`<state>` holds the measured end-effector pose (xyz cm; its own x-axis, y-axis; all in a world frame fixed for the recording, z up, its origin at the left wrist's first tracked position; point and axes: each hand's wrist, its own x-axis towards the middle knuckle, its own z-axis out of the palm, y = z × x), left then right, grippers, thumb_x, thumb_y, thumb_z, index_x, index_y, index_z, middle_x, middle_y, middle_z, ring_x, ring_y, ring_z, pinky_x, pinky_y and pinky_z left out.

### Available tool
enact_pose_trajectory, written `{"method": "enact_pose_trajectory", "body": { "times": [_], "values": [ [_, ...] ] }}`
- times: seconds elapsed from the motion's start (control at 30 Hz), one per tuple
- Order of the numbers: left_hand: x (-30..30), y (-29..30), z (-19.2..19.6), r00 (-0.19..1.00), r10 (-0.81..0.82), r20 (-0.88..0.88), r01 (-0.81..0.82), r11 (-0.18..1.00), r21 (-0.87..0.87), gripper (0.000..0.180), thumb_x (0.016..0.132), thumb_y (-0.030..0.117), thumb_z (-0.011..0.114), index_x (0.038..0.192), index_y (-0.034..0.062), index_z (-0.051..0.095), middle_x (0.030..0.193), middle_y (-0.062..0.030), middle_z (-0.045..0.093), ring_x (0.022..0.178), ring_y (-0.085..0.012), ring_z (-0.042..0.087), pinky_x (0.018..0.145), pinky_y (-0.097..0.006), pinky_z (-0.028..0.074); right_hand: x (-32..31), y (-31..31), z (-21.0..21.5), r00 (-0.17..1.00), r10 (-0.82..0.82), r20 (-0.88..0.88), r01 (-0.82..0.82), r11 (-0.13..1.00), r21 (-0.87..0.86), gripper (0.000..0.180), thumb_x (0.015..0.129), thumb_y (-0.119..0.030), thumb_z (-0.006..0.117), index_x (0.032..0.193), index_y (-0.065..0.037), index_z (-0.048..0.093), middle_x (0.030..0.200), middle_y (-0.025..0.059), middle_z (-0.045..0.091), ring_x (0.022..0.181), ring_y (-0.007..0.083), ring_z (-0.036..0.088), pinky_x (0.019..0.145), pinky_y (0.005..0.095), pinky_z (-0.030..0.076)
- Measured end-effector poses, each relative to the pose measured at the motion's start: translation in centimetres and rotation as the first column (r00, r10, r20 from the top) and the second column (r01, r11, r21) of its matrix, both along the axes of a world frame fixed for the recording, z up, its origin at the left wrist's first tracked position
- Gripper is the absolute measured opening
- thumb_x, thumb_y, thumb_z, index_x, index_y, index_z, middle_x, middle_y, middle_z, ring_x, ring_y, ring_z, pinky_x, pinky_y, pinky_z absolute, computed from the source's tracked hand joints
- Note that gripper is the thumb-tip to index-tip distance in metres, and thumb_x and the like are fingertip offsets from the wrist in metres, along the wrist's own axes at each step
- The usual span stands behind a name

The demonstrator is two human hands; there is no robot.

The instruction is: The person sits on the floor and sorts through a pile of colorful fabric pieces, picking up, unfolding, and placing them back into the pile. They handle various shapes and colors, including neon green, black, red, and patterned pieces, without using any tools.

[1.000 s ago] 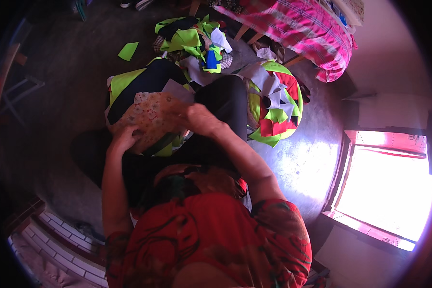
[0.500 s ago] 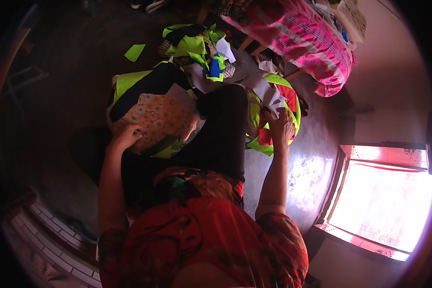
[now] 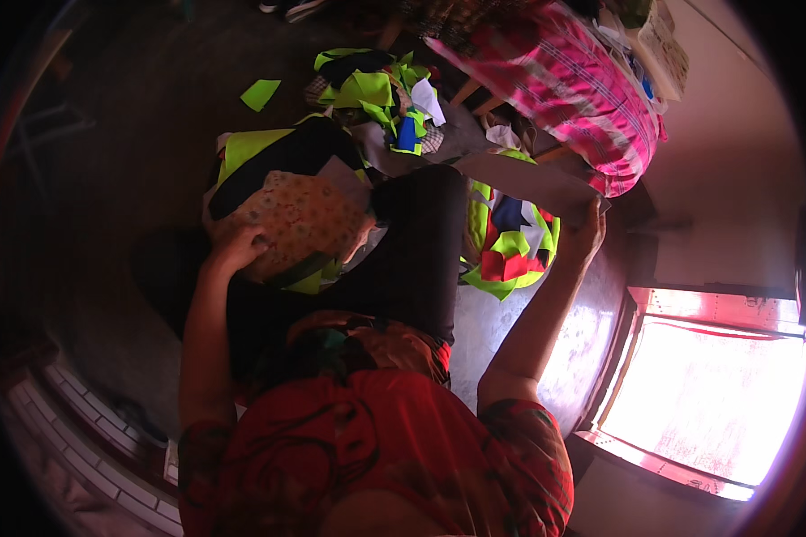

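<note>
The right hand [image 3: 586,234] grips the edge of a grey cloth [image 3: 519,179], lifted and stretched out toward the pink striped bag [image 3: 569,85]; half a second ago this hand was lower, down on the pile of bright scraps [image 3: 509,251]. The left hand [image 3: 235,249] stays closed on the patterned cloth [image 3: 300,219] lying on the lap, beside a black cloth [image 3: 287,157].

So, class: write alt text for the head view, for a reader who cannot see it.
A seated person's left hand rests on a floral patterned cloth in their lap, while the right hand lifts a grey fabric piece above bright scraps on the floor.
</note>
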<state>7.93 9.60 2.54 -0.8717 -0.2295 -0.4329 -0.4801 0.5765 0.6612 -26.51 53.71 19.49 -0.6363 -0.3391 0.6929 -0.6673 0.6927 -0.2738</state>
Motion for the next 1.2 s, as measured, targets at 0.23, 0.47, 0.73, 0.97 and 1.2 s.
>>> {"method": "enact_pose_trajectory", "body": {
  "times": [0.23, 0.47, 0.73, 0.97, 1.2],
  "values": [
    [0.2, -0.4, -0.9, 0.997, -0.038, -0.068, 0.036, 0.999, -0.031, 0.020, 0.081, 0.015, 0.067, 0.097, 0.0031, 0.063, 0.096, -0.0150, 0.066, 0.094, -0.0282, 0.063, 0.081, -0.037, 0.048, -3.4, -3.8, -0.8, 0.951, 0.269, 0.149, -0.161, 0.849, -0.502, 0.047, 0.073, -0.002, 0.071, 0.118, 0.001, 0.056, 0.105, 0.0217, 0.061, 0.092, 0.0367, 0.063, 0.078, 0.0391, 0.052],
    [0.3, -0.5, -2.2, 0.975, -0.043, -0.218, 0.037, 0.999, -0.029, 0.020, 0.080, 0.019, 0.069, 0.092, 0.0042, 0.063, 0.087, -0.0145, 0.065, 0.085, -0.0270, 0.064, 0.075, -0.036, 0.049, 2.0, -15.0, 2.6, 0.953, 0.300, 0.026, -0.282, 0.918, -0.277, 0.039, 0.074, 0.002, 0.068, 0.112, 0.004, 0.058, 0.095, 0.0164, 0.062, 0.086, 0.0281, 0.063, 0.073, 0.0329, 0.052],
    [-2.9, 1.9, 2.6, 0.813, 0.134, -0.567, -0.184, 0.982, -0.031, 0.064, 0.074, 0.024, 0.078, 0.128, 0.0081, 0.048, 0.123, -0.0127, 0.053, 0.107, -0.0252, 0.056, 0.088, -0.035, 0.048, 11.0, -23.1, 6.8, 0.097, 0.993, 0.068, 0.193, 0.048, -0.980, 0.027, 0.095, -0.021, 0.055, 0.116, -0.006, 0.052, 0.112, 0.0099, 0.060, 0.102, 0.0235, 0.060, 0.091, 0.0405, 0.050],
    [-10.2, 4.1, 5.0, 0.546, 0.153, -0.824, -0.070, 0.988, 0.137, 0.064, 0.077, 0.019, 0.071, 0.134, 0.0089, 0.043, 0.144, -0.0145, 0.034, 0.133, -0.0283, 0.036, 0.105, -0.037, 0.035, 17.8, -23.6, 2.6, -0.640, 0.750, 0.168, -0.044, 0.182, -0.982, 0.028, 0.092, -0.030, 0.060, 0.105, -0.006, 0.054, 0.089, 0.0010, 0.056, 0.081, 0.0105, 0.054, 0.068, 0.0262, 0.045],
    [-6.5, 3.7, 6.5, 0.558, 0.411, -0.721, -0.061, 0.887, 0.458, 0.027, 0.080, 0.013, 0.064, 0.105, 0.0026, 0.065, 0.125, -0.0110, 0.057, 0.120, -0.0202, 0.051, 0.099, -0.033, 0.040, 22.3, -23.7, -0.1, -0.921, 0.341, 0.189, -0.208, -0.019, -0.978, 0.022, 0.094, -0.021, 0.058, 0.103, -0.001, 0.058, 0.101, 0.0070, 0.063, 0.101, 0.0176, 0.057, 0.090, 0.0332, 0.044]
  ]
}}
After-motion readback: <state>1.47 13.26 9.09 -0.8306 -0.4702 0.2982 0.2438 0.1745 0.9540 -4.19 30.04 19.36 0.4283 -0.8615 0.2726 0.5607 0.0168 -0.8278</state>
